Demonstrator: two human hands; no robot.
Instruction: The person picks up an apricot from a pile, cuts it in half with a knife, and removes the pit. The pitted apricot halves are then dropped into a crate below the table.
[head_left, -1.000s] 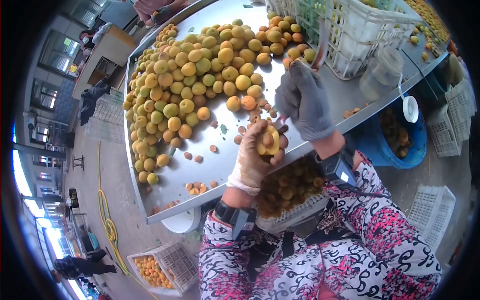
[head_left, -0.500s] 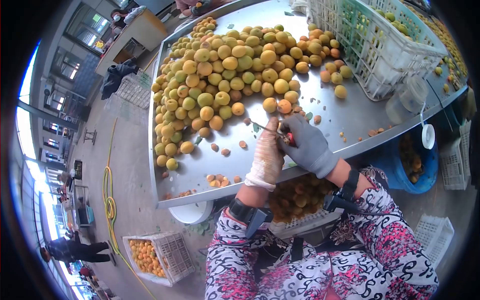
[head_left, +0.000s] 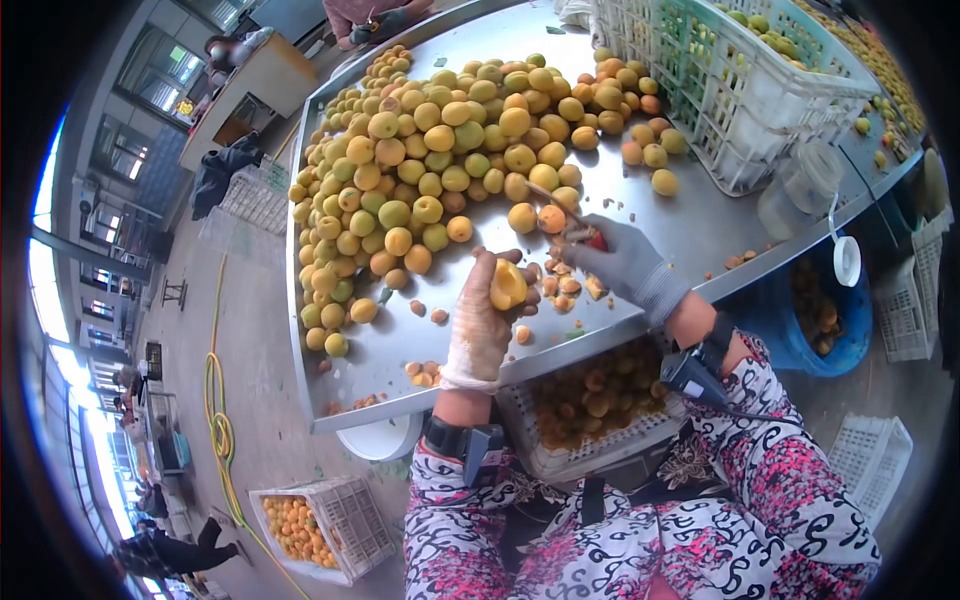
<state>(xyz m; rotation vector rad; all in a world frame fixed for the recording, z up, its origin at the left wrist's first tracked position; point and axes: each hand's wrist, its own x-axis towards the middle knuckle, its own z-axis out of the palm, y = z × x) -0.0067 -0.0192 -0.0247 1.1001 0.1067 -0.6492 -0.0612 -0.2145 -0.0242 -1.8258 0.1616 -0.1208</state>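
My left hand (head_left: 482, 320), in a stained whitish glove, holds an opened apricot (head_left: 508, 285) with its orange inside facing up. To its right, my right hand (head_left: 625, 262), in a grey glove, is closed round the red handle of a slim tool (head_left: 556, 203), whose shaft points up and left toward the fruit. A big pile of yellow-green apricots (head_left: 430, 160) covers the metal table (head_left: 480, 375) beyond my hands. Small brown pits and fruit pieces (head_left: 562, 285) lie between my hands.
Below the table edge sits a crate of opened fruit (head_left: 600, 400). A blue tub (head_left: 850, 340) stands right, a plastic jar (head_left: 800, 190) and a large white crate (head_left: 735, 100) at the table's right. Another crate of apricots (head_left: 340, 525) is on the floor. A person's hands (head_left: 385, 25) show at the top.
My hands have moved apart: the left toward the left and down, the right slightly right and up with the tool. The opened apricot now shows in my left hand.
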